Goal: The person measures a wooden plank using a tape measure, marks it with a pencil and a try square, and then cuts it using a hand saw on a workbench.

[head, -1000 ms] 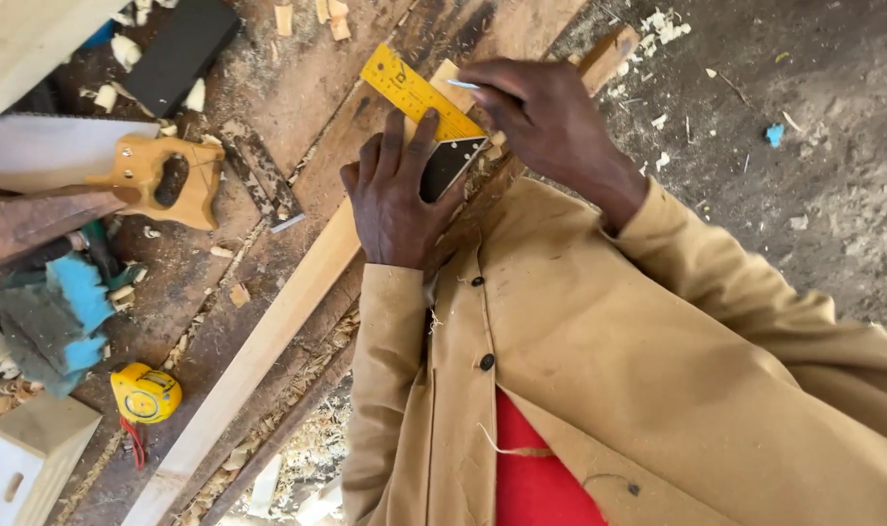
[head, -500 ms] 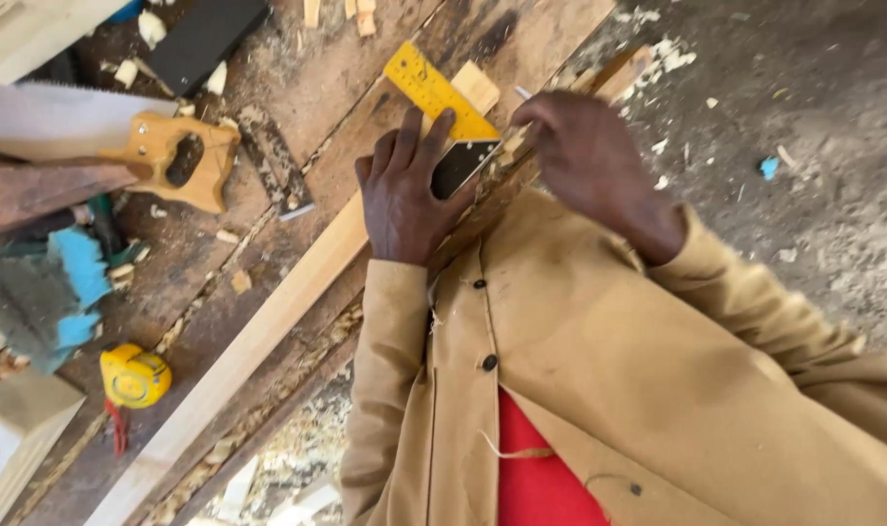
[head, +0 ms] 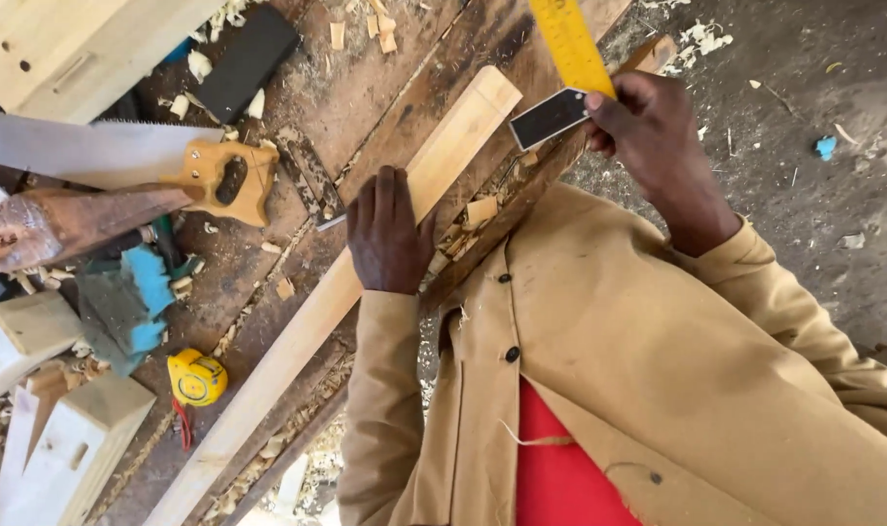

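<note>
Currently a pale wooden strip (head: 366,282), lying diagonally on the tabletop (head: 366,88), is pressed flat under the spread left hand (head: 390,234). A yellow try square (head: 565,73) is gripped by the closed right hand (head: 658,146), lifted just beyond the strip's end. Marking appears underway; the square would need reseating against the strip's edge.

Just 1 view here, a head cam looking almost straight down the wearer's tan coat (head: 658,370) at a rough workbench (head: 366,88). It sits close, so both forearms fill the lower frame, with dirt floor (head: 813,88) along the right edge.
</note>
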